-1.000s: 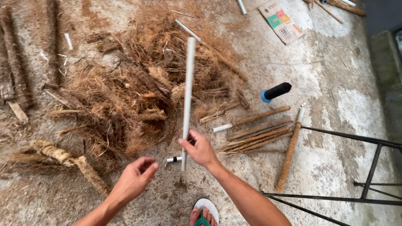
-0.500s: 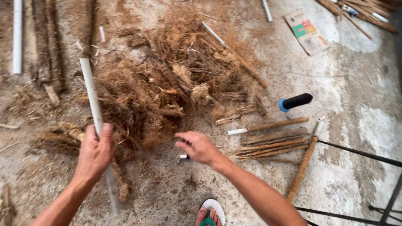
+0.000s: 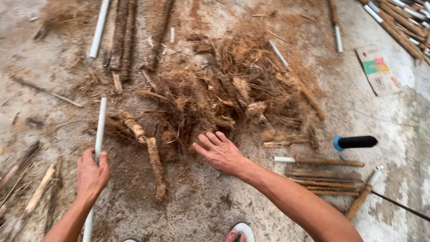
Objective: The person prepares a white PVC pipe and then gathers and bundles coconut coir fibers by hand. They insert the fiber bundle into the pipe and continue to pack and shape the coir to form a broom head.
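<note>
left hand (image 3: 92,172): fingers wrapped around white pipe (image 3: 99,134), left of fibre heap (image 3: 215,96) | pipe axis: near-upright in view, running away from the person | right hand (image 3: 220,152): open, fingers spread, empty, at the heap's near edge, nearer it than the left

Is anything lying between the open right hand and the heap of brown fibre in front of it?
Nothing visible does. The right hand hovers open at the near edge of the fibre heap, with only loose strands beneath its fingers. The left hand grips a white pipe off to the side.
</note>
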